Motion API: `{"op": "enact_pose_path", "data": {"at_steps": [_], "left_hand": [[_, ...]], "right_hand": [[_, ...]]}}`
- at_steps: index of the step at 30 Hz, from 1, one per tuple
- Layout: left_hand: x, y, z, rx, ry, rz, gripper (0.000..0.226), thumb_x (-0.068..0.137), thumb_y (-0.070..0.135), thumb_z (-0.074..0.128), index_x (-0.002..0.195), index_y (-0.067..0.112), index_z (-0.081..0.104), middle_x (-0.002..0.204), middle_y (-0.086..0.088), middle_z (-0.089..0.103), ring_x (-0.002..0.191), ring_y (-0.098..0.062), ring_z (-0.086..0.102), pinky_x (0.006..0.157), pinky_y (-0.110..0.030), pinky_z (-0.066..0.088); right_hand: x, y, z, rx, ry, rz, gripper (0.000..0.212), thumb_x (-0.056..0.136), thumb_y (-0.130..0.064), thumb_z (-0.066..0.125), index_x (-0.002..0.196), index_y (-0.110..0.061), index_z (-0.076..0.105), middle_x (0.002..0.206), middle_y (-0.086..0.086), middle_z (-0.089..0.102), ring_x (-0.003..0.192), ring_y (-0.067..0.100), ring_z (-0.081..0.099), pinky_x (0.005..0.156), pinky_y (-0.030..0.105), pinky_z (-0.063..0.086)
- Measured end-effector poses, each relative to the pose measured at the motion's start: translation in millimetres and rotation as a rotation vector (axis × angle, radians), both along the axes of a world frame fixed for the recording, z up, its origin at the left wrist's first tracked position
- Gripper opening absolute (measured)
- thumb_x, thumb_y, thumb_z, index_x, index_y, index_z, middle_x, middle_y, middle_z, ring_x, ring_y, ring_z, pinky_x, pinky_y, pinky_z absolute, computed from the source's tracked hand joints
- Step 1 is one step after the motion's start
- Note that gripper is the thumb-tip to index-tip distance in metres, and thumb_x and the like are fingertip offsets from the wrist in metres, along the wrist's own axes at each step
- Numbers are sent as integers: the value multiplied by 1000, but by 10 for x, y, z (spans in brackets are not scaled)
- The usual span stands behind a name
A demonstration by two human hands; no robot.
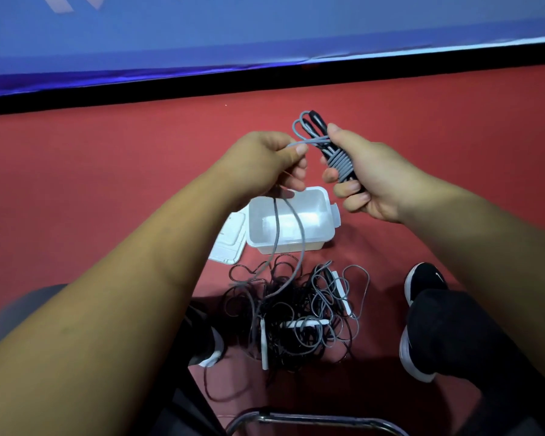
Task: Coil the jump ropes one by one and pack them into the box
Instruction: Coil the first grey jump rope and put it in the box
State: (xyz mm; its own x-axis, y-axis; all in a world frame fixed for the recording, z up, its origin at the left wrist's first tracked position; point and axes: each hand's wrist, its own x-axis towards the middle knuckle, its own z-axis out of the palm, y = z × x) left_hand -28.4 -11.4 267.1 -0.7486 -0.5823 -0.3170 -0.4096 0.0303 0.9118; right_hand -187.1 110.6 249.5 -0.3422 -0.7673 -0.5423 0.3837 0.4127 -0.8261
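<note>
A downward view over two bare forearms, with a red floor [107, 184] seen beneath them.

A partly coiled jump rope bundle [340, 162] is gripped in the right hand [368, 180]: grey cord is wound in several tight turns around black handles, and the fingers are curled round the bundle with the thumb laid along its top. Small grey loops and the black handle tips stick out beyond the thumb.

The loose grey cord [299, 234] of the same rope is pinched between thumb and fingertips of the left hand [265, 162], just beside the right hand. From that pinch, the cord is seen hanging down in a long loop.

A white plastic box [283, 247] is set on the floor below both hands, open (nothing is visible inside it except the hanging cord crossing in front). Its white lid [228, 243] is laid flat against the box's side, below the left hand.

Nearer the person than the box, below both hands, a tangled pile of ropes [296, 316] is spread on the floor, black and grey cords mixed, with white handles [265, 344] lying among them.

A black shoe [422, 281] with a white sole is planted below the right forearm, beside the pile. A blue panel [265, 33] is seen beyond the hands.
</note>
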Motion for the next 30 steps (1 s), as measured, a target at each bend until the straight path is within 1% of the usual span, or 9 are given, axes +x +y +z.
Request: {"op": "enact_pose_path", "data": {"at_steps": [3, 6, 12, 15, 19, 21, 25, 28, 30], "left_hand": [[6, -44, 4, 7, 129, -19, 30, 109, 31, 55, 98, 7, 71, 68, 0, 53, 55, -14, 42, 64, -30, 47], [-10, -32, 28, 18, 159, -43, 44, 111, 37, 48, 114, 1, 73, 69, -1, 49, 59, -15, 33, 59, -26, 39], [56, -61, 24, -245, -10, -190, 21, 107, 25, 60, 117, 24, 78, 85, 1, 72, 76, -11, 55, 76, -26, 47], [57, -112, -54, -346, -114, -228, 20, 103, 20, 66, 118, 24, 78, 88, 3, 78, 70, -1, 59, 76, -22, 50], [38, -123, -100, -454, -277, -265, 13, 101, 30, 70, 96, 22, 79, 82, 5, 79, 68, -8, 64, 73, -32, 56], [36, -116, -120, -453, -331, -276, 22, 102, 33, 68, 89, 18, 77, 82, 0, 79, 68, -11, 66, 75, -34, 57], [28, -123, -198, -305, -236, -229, 14, 100, 22, 71, 98, 9, 77, 89, -12, 78, 75, -17, 67, 85, -44, 62], [34, -185, -267, -309, -208, -182, 13, 97, 21, 75, 105, 11, 80, 89, -12, 78, 77, -22, 72, 83, -39, 63], [52, -195, -286, -329, -211, -179, 11, 97, 18, 74, 105, 13, 80, 91, -14, 78, 89, -30, 75, 89, -43, 63]], "right_hand": [[-12, 4, 1, 27, -5, -14, 42, 96, -64, 63, 99, -22, 58, 70, -3, 51, 53, 10, 23, 49, 22, 9], [-41, -2, 20, 33, -20, -37, 41, 97, -62, 62, 99, -21, 56, 69, -4, 50, 52, 9, 23, 46, 21, 10], [-81, -8, 80, -6, -84, -55, 48, 93, -69, 64, 102, -23, 55, 70, -4, 50, 51, 9, 21, 42, 20, 11], [-49, 15, 83, -34, -95, -20, 40, 94, -62, 67, 100, -24, 55, 71, -3, 50, 52, 9, 20, 41, 20, 12], [18, 33, 88, -63, -144, 50, 30, 96, -51, 63, 98, -24, 50, 73, -1, 48, 52, 10, 19, 40, 19, 13], [36, 41, 94, -64, -160, 74, 28, 97, -48, 61, 97, -23, 49, 74, -1, 47, 51, 10, 18, 39, 19, 12], [95, 78, 149, -97, -157, 110, 26, 100, -44, 58, 98, -20, 48, 72, 0, 50, 48, 9, 20, 40, 20, 10], [156, 93, 221, -118, -151, 154, 29, 103, -44, 54, 92, -18, 49, 70, 0, 50, 46, 8, 21, 40, 20, 8], [153, 110, 245, -115, -175, 217, 31, 105, -45, 51, 90, -18, 49, 68, 1, 48, 43, 7, 21, 39, 18, 8]]}}
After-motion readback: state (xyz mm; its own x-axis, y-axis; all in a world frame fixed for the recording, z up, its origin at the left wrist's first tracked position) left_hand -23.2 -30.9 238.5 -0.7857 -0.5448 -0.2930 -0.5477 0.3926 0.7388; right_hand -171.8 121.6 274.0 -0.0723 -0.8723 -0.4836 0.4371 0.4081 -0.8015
